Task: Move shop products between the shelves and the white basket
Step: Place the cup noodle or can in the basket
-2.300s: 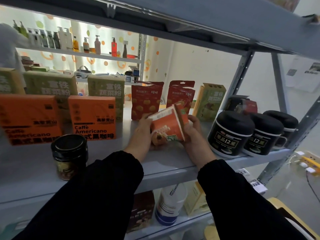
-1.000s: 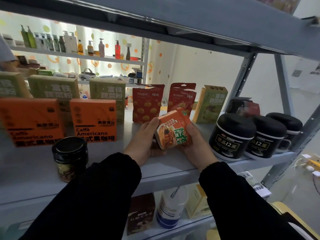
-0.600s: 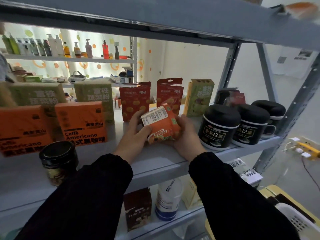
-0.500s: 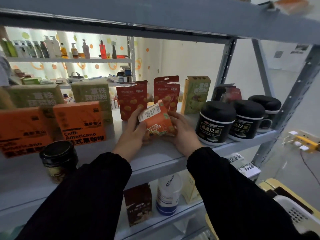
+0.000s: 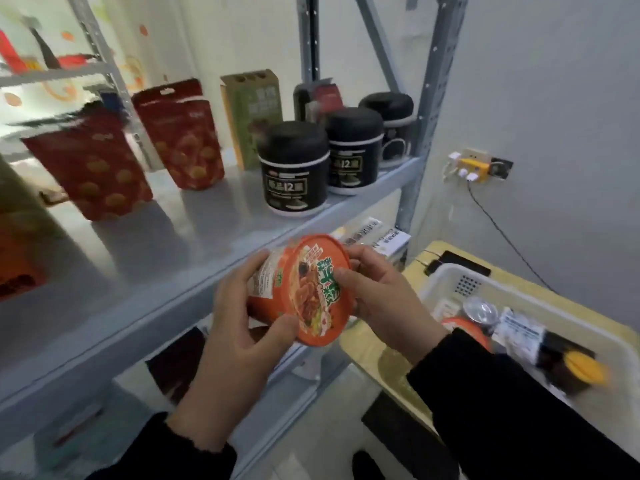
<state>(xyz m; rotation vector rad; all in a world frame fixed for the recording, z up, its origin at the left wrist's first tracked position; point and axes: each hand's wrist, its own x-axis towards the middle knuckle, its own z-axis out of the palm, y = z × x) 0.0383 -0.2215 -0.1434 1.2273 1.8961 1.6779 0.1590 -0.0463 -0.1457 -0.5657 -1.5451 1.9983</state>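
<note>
An orange instant noodle cup (image 5: 304,292) lies on its side in the air in front of the grey shelf (image 5: 194,233), its printed lid facing me. My left hand (image 5: 239,327) grips its body from below and the left. My right hand (image 5: 381,299) pinches the lid's rim on the right. The white basket (image 5: 446,275) sits on a yellow table at the lower right, apart from the cup. It holds another orange cup, a silvery can and a dark bottle with a yellow cap.
Three black tubs (image 5: 294,168), red snack pouches (image 5: 183,136) and a green box (image 5: 252,112) stand on the shelf. Boxes sit on the lower shelf. A yellow power adapter (image 5: 474,164) with a cable hangs on the right wall.
Both hands have lifted the noodle cup off the shelf and carried it down and right, off the shelf's front edge. My view has swung right, and the basket shows.
</note>
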